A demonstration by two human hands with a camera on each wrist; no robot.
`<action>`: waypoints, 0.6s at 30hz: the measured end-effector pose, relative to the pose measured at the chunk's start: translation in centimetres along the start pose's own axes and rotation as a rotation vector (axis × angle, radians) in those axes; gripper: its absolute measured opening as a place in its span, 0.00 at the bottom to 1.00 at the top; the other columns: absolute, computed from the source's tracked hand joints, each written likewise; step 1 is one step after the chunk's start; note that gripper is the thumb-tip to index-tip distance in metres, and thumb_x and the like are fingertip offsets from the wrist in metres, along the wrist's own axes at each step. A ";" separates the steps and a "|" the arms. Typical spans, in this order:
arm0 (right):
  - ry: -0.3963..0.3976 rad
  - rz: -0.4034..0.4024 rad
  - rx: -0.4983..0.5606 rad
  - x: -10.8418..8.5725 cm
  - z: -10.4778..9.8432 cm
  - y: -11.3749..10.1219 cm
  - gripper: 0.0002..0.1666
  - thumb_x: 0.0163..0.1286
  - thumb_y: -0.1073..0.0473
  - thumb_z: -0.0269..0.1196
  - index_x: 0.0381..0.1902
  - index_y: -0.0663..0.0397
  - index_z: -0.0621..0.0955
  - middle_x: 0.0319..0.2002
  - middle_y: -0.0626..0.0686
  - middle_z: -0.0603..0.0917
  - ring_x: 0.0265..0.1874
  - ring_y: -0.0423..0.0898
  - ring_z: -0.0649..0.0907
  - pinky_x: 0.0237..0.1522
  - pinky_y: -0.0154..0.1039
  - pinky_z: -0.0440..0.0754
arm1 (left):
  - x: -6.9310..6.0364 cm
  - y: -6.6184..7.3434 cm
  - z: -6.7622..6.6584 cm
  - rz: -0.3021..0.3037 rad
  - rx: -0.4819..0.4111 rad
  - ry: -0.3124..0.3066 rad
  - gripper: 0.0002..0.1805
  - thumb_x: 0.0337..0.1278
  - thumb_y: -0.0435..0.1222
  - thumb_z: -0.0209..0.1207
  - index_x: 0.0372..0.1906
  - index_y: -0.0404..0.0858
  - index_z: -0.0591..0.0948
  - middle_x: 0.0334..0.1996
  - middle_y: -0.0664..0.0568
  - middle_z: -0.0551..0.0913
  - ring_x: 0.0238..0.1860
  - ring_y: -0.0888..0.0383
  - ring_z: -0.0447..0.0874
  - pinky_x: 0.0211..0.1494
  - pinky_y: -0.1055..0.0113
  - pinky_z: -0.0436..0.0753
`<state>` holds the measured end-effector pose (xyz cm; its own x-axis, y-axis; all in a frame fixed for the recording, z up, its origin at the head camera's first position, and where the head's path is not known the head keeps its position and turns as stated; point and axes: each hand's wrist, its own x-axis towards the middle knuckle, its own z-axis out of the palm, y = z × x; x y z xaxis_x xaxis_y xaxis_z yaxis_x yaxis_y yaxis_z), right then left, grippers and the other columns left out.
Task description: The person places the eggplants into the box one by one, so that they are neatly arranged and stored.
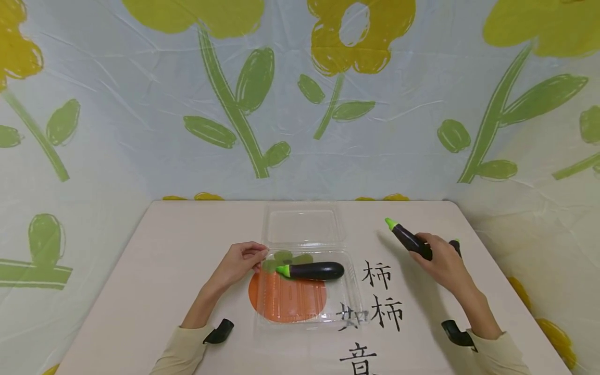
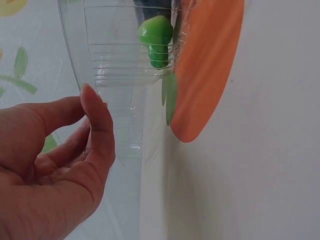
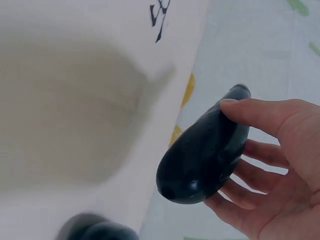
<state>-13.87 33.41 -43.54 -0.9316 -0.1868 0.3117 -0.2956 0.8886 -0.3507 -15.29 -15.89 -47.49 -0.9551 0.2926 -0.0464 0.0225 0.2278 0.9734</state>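
Observation:
My left hand (image 1: 242,262) pinches the left rim of a clear plastic clamshell box (image 1: 351,291), whose lid (image 1: 300,225) lies folded back. Inside the box a dark eggplant (image 1: 319,270) rests on its side, its green stem end to the left; that stem end (image 2: 156,37) shows through the plastic in the left wrist view. Off to the right of the box, my right hand (image 1: 440,260) holds a second eggplant (image 3: 205,150) above the table, thumb on one side and fingers on the other. Behind that hand, a third eggplant (image 1: 455,247) is mostly hidden.
The pale table (image 1: 201,224) bears a printed orange persimmon (image 1: 253,294) and black written characters (image 1: 386,312). Cloth with printed flowers (image 1: 300,172) hangs around the table's back and sides. Black bands (image 1: 219,332) sit at both wrists.

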 end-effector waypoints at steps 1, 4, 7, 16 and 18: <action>0.005 -0.007 0.000 0.0 -0.1 -0.2 0.29 0.62 0.65 0.74 0.57 0.74 0.78 0.46 0.72 0.83 0.38 0.63 0.82 0.35 0.59 0.79 | 0.0 0.0 0.0 0.001 0.001 0.001 0.16 0.73 0.32 0.61 0.52 0.20 0.81 0.33 0.32 0.84 0.28 0.51 0.83 0.35 0.61 0.88; 0.015 -0.019 0.002 0.0 -0.5 -1.0 0.29 0.61 0.65 0.75 0.57 0.73 0.78 0.45 0.71 0.83 0.37 0.60 0.82 0.34 0.56 0.79 | 0.0 -0.1 0.0 -0.007 0.002 0.001 0.15 0.73 0.32 0.61 0.52 0.21 0.81 0.33 0.32 0.84 0.28 0.51 0.83 0.36 0.60 0.88; 0.027 -0.029 0.005 0.0 -0.8 -1.7 0.29 0.61 0.65 0.75 0.57 0.71 0.78 0.45 0.69 0.83 0.37 0.59 0.82 0.33 0.55 0.80 | 0.1 -0.1 -0.1 -0.019 0.002 -0.002 0.15 0.73 0.33 0.61 0.52 0.22 0.81 0.34 0.33 0.84 0.28 0.53 0.83 0.36 0.60 0.88; 0.069 -0.095 0.005 -0.1 -1.3 -4.1 0.30 0.58 0.66 0.77 0.57 0.67 0.79 0.49 0.67 0.84 0.41 0.61 0.83 0.35 0.57 0.82 | 0.2 -0.4 -0.1 -0.029 -0.031 -0.012 0.15 0.73 0.32 0.60 0.53 0.21 0.80 0.35 0.31 0.84 0.27 0.57 0.83 0.37 0.60 0.89; 0.078 -0.117 0.006 -0.1 -1.3 -4.6 0.30 0.57 0.66 0.78 0.57 0.66 0.79 0.49 0.66 0.84 0.42 0.60 0.83 0.36 0.57 0.82 | 0.2 -0.5 0.0 -0.027 -0.031 -0.015 0.16 0.73 0.32 0.60 0.54 0.21 0.80 0.35 0.31 0.84 0.28 0.57 0.83 0.38 0.59 0.89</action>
<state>-12.18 29.90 -40.82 -0.8714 -0.2557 0.4187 -0.4029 0.8600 -0.3132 -15.50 -15.99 -47.97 -0.9507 0.3006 -0.0758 -0.0125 0.2072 0.9782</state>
